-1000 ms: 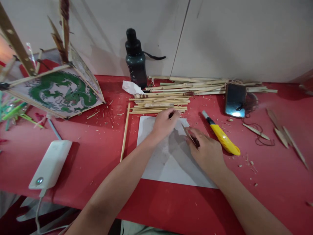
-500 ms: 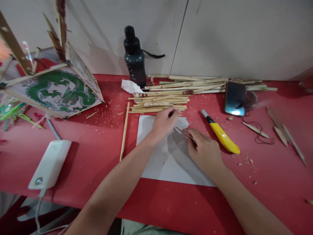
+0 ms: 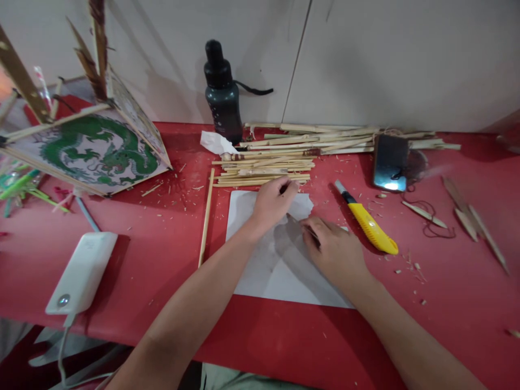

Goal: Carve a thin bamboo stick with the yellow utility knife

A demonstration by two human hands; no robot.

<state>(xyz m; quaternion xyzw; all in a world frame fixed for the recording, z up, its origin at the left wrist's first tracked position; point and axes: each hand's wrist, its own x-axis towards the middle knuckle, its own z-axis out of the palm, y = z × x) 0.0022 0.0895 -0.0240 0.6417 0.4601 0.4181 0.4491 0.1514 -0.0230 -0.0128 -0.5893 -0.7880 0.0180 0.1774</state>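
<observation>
White paper sheet [image 3: 280, 271] flat on table, thin bamboo sliver [image 3: 298, 223] atop

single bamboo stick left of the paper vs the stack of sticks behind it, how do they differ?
The single stick lies alone, running toward and away from the person beside the white paper; the stacked sticks lie side by side, running left to right. The single stick looks longer than the stacked sticks. No hand touches the single stick; the left hand rests at the stack's near edge. Both are pale bamboo on the red table.
</observation>
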